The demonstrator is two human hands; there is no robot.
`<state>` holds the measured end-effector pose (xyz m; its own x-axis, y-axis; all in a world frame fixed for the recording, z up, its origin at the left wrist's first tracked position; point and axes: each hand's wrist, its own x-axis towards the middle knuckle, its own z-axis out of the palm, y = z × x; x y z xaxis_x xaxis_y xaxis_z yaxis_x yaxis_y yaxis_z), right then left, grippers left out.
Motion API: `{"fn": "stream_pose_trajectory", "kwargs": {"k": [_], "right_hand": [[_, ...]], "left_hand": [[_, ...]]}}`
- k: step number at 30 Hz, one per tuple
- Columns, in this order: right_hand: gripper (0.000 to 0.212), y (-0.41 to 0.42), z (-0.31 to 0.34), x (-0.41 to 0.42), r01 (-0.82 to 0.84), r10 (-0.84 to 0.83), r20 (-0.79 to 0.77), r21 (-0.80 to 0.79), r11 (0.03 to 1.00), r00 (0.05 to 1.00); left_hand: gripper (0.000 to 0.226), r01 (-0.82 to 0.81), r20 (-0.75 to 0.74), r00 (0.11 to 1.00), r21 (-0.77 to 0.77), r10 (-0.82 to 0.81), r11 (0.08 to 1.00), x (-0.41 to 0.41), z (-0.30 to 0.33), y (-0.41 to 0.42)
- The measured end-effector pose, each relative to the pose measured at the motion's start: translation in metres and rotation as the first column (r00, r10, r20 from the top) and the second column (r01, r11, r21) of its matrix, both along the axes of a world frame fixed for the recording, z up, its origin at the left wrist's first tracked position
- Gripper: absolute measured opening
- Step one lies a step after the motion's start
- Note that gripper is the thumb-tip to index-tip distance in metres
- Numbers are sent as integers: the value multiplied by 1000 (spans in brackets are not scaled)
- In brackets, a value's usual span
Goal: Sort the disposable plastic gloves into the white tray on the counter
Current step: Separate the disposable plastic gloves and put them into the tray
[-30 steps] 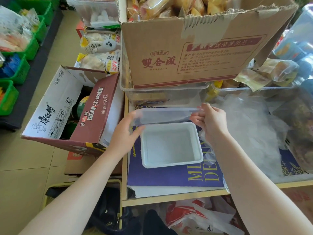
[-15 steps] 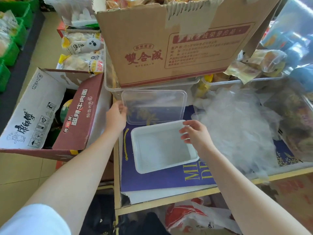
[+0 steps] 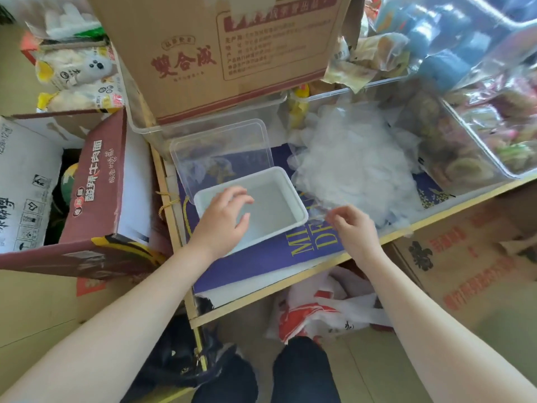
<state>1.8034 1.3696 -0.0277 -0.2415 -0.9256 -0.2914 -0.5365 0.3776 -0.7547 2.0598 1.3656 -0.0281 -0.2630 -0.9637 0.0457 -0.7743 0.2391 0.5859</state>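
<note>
Two hands: both over the counter (image 3: 305, 274)
Left hand (image 3: 223, 219): fingers loose and spread, hovering over the white tray (image 3: 279, 210), holding nothing
Right hand (image 3: 353, 228): fingertips pinching the near edge of the glove pile
Gloves (image 3: 354, 167): crumpled clear heap just right of the tray
Tray: sitting on a purple sheet (image 3: 261, 260)
Clear lid (image 3: 220, 149): behind the tray, leaning on a clear bin (image 3: 145, 132)

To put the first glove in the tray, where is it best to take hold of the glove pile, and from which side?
Probably pinch the thin loose edge of the glove pile nearest the white tray, coming from the front, where the right hand is. The film lies crumpled and layered, so a thumb-and-finger pinch at a free edge should lift fewer gloves.
</note>
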Motion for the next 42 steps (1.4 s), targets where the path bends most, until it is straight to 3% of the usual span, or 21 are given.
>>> {"fn": "stream_pose_trajectory", "kwargs": {"k": [2,4,8,15,18,21,23,27,30,33,36,42], "right_hand": [[18,2,5,-13,-29,30,-77,20,999,997],[20,-2,7,-25,-65,71,-145,49,997,987],[32,-16,3,-51,-213,242,-291,128,969,926],[41,-64,-8,-99,-515,568,-359,238,823,741],[45,-87,-8,-113,-580,633,-361,255,774,685],[49,-107,-11,-117,-642,679,-382,241,728,627],[51,-120,-13,-115,-635,665,-399,224,739,632],[57,-152,-16,-108,-482,485,-417,120,868,769],[67,-178,-22,-102,-334,350,-197,112,936,916],[68,-190,-30,-98,-260,275,-68,179,949,959],[25,-190,-36,-94,-263,274,-83,121,957,958],[30,-168,-11,-97,-269,264,211,-5,963,941]], "left_hand": [[52,184,85,978,92,-192,979,-16,0,9],[51,255,226,928,195,-296,947,-32,-6,17],[50,105,486,846,254,-221,962,-53,-21,26],[44,-189,602,798,265,-9,946,-56,-31,40],[40,-332,572,808,242,142,912,-69,-26,52],[52,-363,487,824,63,289,930,-90,-21,58],[40,-365,401,851,-11,339,931,-110,-17,49],[29,-326,227,916,-58,331,944,-142,-7,4],[38,-288,127,948,-54,293,956,-157,-8,-35],[36,-298,65,953,36,295,954,-167,-12,-75],[46,-264,37,965,164,262,951,-171,-13,-108],[86,-229,-223,903,475,368,850,-177,-10,-139]]}}
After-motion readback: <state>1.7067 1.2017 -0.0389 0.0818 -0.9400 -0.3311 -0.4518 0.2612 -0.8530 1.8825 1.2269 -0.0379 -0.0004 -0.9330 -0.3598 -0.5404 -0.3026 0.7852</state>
